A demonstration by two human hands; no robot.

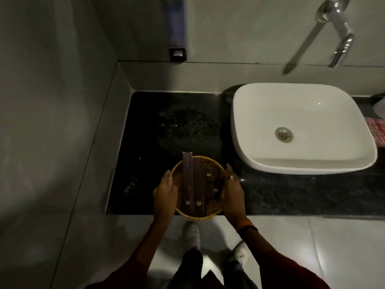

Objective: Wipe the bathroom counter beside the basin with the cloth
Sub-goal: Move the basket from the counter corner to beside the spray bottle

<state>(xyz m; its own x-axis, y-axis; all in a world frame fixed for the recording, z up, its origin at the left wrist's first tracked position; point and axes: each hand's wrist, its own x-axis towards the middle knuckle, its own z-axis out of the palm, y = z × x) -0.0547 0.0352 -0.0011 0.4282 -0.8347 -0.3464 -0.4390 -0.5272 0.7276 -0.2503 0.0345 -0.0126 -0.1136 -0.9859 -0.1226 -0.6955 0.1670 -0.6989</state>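
A round wicker basket [210,212] with several dark brown boxes [192,182] in it sits at the front edge of the black stone counter [166,126], left of the white basin [300,130]. My left hand [164,192] grips the basket's left rim and my right hand [232,190] grips its right rim. A dusty round mark [187,126] shows on the counter behind the basket. At the far right edge lies a red and white cloth [376,130], mostly cut off by the frame.
A chrome tap [339,36] juts from the wall above the basin. A wall-mounted dispenser [177,32] hangs over the counter's back edge. A grey tiled wall closes the counter's left side. My shoes [192,234] stand on the pale floor below.
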